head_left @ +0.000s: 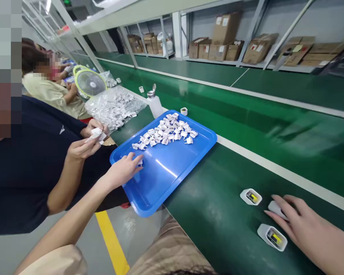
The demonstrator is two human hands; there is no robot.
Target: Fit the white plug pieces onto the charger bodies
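My left hand [124, 170] reaches over the near left part of a blue tray [160, 194]. Its thumb and fingers close round a small white plug piece [140, 162], partly hidden by the fingers. Farther back in the tray lies a loose heap of white plug pieces [167, 131], some with pins showing. On the green bench at the right, my right hand [306, 221] has its fingers round a white charger housing [276, 208]. Two more charger housings, one behind [250, 196] and one nearer me [272, 236], lie beside that hand, their open ends showing yellow parts inside.
A white pump bottle [155, 105] stands behind the tray. Another housing [184, 111] sits near it. At the left, a co-worker's hands [87, 143] hold white pieces beside a plastic bag of parts [114, 105]. A fan [91, 82] stands beyond. Cartons [218, 46] line the shelf.
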